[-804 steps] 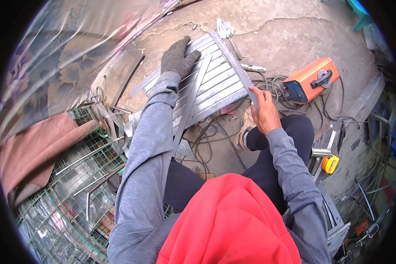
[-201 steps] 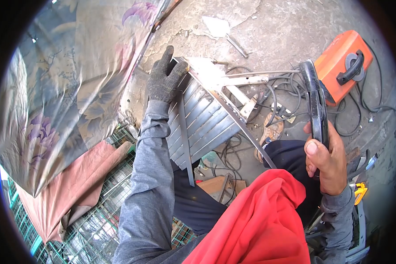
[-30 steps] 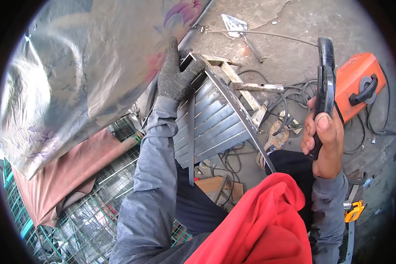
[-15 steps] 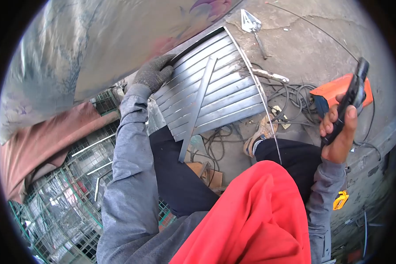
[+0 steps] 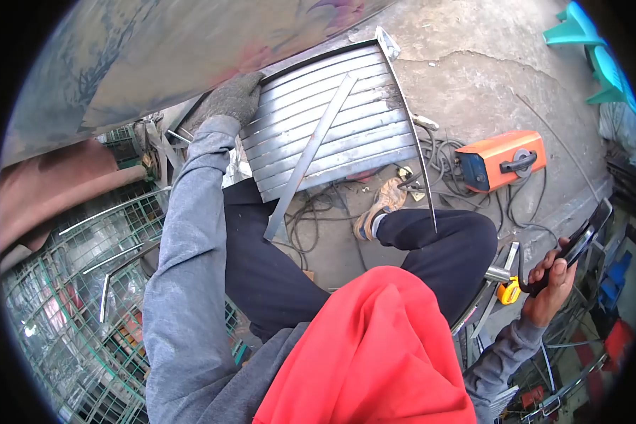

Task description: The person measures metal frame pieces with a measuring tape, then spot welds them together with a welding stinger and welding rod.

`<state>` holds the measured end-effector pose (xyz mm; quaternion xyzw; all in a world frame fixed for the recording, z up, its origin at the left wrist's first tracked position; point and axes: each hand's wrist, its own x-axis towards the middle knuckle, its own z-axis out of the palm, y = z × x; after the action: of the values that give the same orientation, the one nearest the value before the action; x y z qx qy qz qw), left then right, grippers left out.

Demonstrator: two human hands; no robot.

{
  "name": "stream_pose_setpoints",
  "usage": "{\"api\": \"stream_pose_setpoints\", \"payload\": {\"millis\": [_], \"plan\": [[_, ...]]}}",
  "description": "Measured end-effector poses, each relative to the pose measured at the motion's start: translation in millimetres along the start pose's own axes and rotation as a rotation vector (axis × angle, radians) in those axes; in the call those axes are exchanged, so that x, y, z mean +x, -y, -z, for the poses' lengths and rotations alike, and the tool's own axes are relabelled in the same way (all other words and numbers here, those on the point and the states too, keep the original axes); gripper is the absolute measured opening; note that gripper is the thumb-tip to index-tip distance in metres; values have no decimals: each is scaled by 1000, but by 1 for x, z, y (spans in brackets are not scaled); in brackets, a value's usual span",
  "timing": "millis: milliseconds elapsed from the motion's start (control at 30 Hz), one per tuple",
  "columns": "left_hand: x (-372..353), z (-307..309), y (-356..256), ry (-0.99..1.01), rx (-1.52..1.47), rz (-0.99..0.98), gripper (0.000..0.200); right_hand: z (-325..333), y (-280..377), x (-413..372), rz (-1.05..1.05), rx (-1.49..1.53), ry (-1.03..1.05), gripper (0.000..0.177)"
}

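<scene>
While the gloved left hand [image 5: 230, 100] rests at the left edge of the slatted metal panel [image 5: 364, 121], its fingers are too hidden to tell whether they grip. The panel sits ahead of the person's legs, with a flat metal strip [image 5: 312, 147] slanting across it. Out to the right, the bare right hand [image 5: 552, 281] is wrapped around a black welding holder [image 5: 581, 242], near a yellow tape measure [image 5: 509, 291]. An orange machine [image 5: 498, 161] stands on the floor [image 5: 466, 78] beyond the right knee.
</scene>
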<state>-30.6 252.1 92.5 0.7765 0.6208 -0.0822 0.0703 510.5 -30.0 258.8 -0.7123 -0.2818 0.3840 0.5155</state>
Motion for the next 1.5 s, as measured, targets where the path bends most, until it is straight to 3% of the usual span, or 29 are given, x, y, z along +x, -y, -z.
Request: {"api": "stream_pose_setpoints", "payload": {"millis": [200, 267, 500, 667, 833, 900, 1000, 1167, 1333, 1500], "plan": [[-1, 4, -4, 32, -24, -20, 33, 17, -7, -35, 40, 4, -43, 62], [-2, 1, -5, -63, -42, -56, 28, 20, -8, -38, 49, 32, -48, 63], [4, 1, -2, 64, 6, -37, 33, 14, -10, -41, 33, -12, -23, 60], [7, -4, 3, 44, 30, -50, 35, 12, -9, -48, 10, -136, -1, 66], [15, -14, 15, -25, -7, -148, 32, 32, -20, -56, 36, -193, -85, 61], [15, -14, 14, -1, 25, -72, 32, 34, -18, -60, -37, -225, -105, 62], [14, -13, 16, -46, -56, -114, 33, 35, -18, -62, -43, -223, -84, 60], [13, -1, 11, 30, -138, -110, 37, 14, -19, -57, -77, -92, 13, 51], [12, 7, 2, 34, -85, -61, 35, -28, -28, -49, -149, -120, 3, 31], [9, 2, -2, 12, -42, -29, 37, -67, -57, -32, -101, -213, 60, 40]]}}
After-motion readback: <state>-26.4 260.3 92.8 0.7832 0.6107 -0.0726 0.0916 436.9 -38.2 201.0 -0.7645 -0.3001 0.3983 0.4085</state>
